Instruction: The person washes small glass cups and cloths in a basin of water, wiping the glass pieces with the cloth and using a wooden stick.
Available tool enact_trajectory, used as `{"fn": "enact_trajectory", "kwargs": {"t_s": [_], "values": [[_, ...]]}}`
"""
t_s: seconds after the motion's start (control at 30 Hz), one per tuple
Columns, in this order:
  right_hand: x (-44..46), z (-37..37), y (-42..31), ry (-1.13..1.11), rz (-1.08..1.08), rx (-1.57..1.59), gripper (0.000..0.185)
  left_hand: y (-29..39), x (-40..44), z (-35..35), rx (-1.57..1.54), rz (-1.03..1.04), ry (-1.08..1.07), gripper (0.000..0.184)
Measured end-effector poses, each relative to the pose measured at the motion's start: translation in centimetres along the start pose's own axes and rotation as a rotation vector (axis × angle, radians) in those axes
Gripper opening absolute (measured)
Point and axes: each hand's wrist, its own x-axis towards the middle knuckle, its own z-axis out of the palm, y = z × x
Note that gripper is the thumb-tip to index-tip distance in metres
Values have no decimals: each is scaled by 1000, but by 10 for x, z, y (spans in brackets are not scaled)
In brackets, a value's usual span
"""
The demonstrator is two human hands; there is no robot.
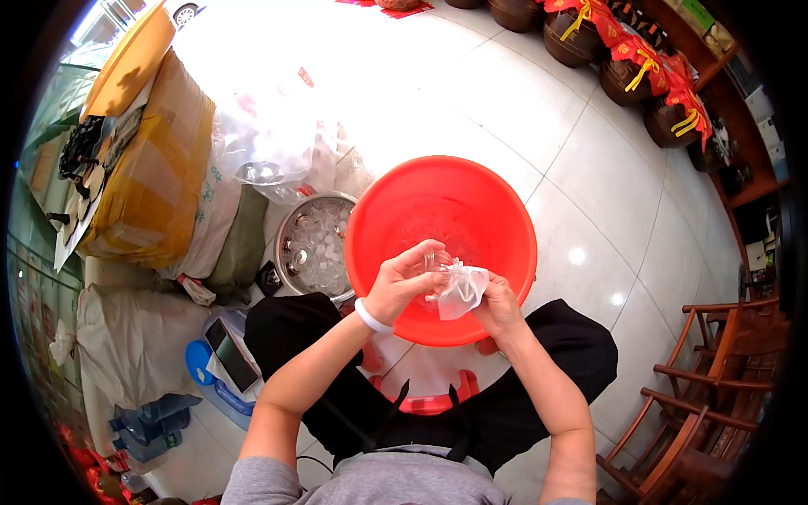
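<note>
A large red basin [497,210] stands on the floor between my knees, with a little clear content at its bottom. Over its near part, my left hand [408,282] has its fingers curled round a small clear glass-like piece [436,261]. My right hand [498,305] pinches a small white translucent cloth or pouch [461,295], which hangs beside the clear piece. The two hands are close together. Left of the basin sits a round metal bowl [290,220] full of small clear pieces.
Clear plastic bags [269,143] and a taped cardboard box [160,168] stand at the left. A phone [231,353] lies by my left knee. Dark jars [572,42] line the upper right, and wooden chairs [707,379] stand at the lower right.
</note>
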Motion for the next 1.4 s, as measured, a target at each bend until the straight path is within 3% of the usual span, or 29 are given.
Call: {"fn": "enact_trajectory", "kwargs": {"t_s": [0.1, 0.27, 0.33, 0.37, 0.43, 0.47, 0.53, 0.67, 0.77, 0.87, 1.0, 1.23, 1.4], "values": [[1, -2, 0, -33, 8, 84, 24, -3, 0, 4, 185, 138, -32, 42], [1, -4, -11, -39, -30, -109, 17, 8, -4, 0, 187, 17, -27, 41], [1, -5, -16, -41, -167, -457, 13, 10, -3, -4, 195, -37, -35, 40], [1, -7, -20, -40, -166, -459, 13, 8, -2, -7, 148, -64, -49, 37], [-1, -10, -28, -209, -380, -945, 10, 8, -3, -10, 99, -88, -64, 36], [0, -8, -29, -210, -381, -946, 10, 9, -3, -10, 77, -135, -46, 34], [2, -5, -29, -308, -731, -1266, 10, 8, -4, -12, 56, -181, -28, 34], [0, -6, -26, -267, -631, -1165, 10, 9, -4, -14, -105, -238, -19, 34], [0, -5, -18, -56, -147, -401, 15, 3, -3, -9, -122, -138, -57, 36], [-1, 8, -19, 15, -17, -183, 18, 4, -1, -5, -73, -56, -39, 37], [7, -3, -20, 32, -198, -524, 17, 3, 1, -7, -99, -84, 33, 37], [6, -7, -24, 83, -347, -683, 7, 7, 1, -8, -156, -105, 26, 36], [5, -5, -21, -7, -515, -765, 5, 6, 1, -8, -222, -154, -12, 34]]}}
